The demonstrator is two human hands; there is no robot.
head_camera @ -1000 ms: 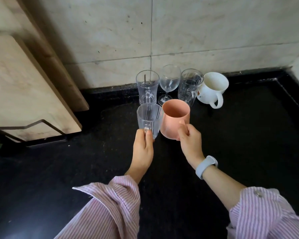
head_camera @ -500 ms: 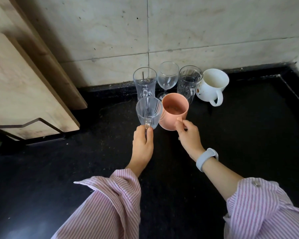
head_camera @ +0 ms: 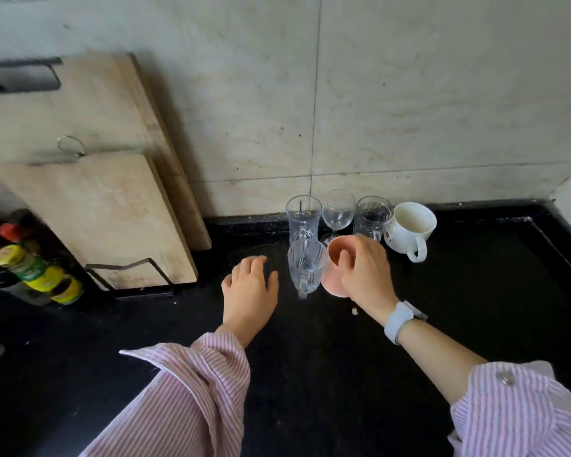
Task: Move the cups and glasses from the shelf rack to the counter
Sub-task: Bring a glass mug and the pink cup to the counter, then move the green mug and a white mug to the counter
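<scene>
Curling over the rim of the pink cup (head_camera: 332, 275), the fingers (head_camera: 346, 258) of the right hand (head_camera: 366, 275) are seen grasping it from above, at the far edge of the desk (head_camera: 475, 308). The left hand (head_camera: 249, 291) is held open and empty, its fingers (head_camera: 256, 263) spread just beside the ribbed glass mug (head_camera: 305, 268), which is set down on the desk, touching or nearly touching the pink cup. Behind these, a tall glass mug (head_camera: 303, 216), a wine glass (head_camera: 338, 212), a cut glass (head_camera: 373, 219) and a white mug (head_camera: 409, 229) are lined along the wall. The pieces are packed closely, so a knock is judged the main risk: if the pink cup is dragged rather than released cleanly, the ribbed glass mug or the stemmed wine glass behind could be tipped.
</scene>
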